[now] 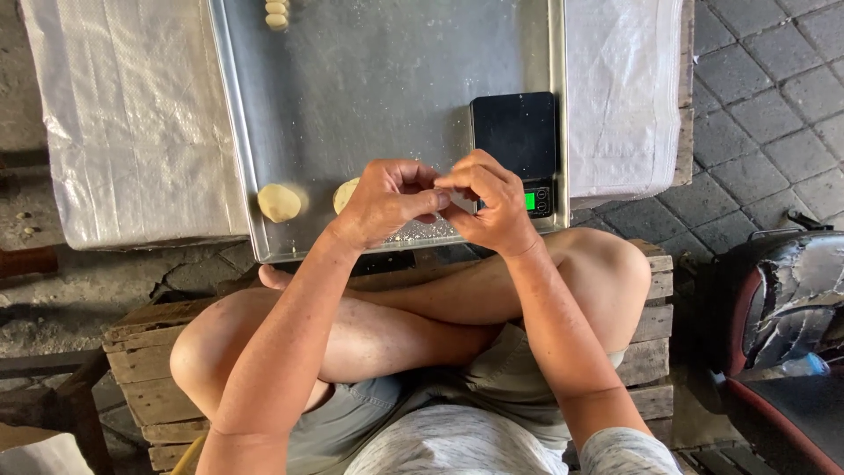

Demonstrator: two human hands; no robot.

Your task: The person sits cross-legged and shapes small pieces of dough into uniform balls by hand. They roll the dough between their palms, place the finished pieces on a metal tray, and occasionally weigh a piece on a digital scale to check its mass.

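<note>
Both hands pinching dough over tray.
Left hand (387,200) and right hand (489,204) pinch a hidden piece; best kept over metal tray (387,97), beside dough ball (279,202).

I sit cross-legged on a wooden pallet (149,352), and directly before my knees lies a metal tray (378,88) on a cloth-covered table (132,123), with the cloth showing to the left and right of it. My left hand (384,200) and right hand (489,200) meet fingertip to fingertip above the tray's near edge; a dough disc (279,202) lies on the tray to the left of my left hand, a second disc (344,193) is half hidden behind that hand, and a small scale (515,141) sits at the tray's near right corner, just behind my right hand. A few dough pieces (277,13) lie at the tray's far end, and a torn seat (791,308) stands on the paving to my right.
</note>
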